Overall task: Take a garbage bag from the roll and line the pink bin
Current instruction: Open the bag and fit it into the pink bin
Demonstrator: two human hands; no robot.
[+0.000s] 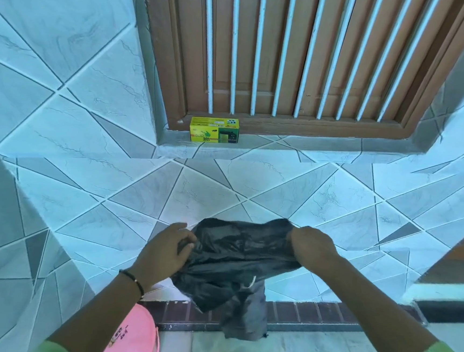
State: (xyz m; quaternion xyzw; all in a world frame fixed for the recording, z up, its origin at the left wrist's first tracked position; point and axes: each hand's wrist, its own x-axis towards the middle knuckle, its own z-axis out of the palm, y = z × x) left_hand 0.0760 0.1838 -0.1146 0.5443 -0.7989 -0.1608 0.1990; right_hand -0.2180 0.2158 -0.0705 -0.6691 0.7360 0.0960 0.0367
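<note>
A black garbage bag (234,263) hangs stretched between my two hands in front of the tiled wall, its lower end drooping toward the floor. My left hand (162,251) grips the bag's left top edge. My right hand (313,246) pinches its right top edge. The pink bin (138,336) stands at the bottom left, below my left forearm, only its upper side showing. A yellow-green box of bin bags (214,130) rests on the window ledge, well above and beyond both hands.
A brown wooden window with white bars (292,54) fills the top. The tiled wall (86,163) juts out at the left. A dark brick skirting (311,314) runs along the floor edge. A door frame (459,260) stands at the right.
</note>
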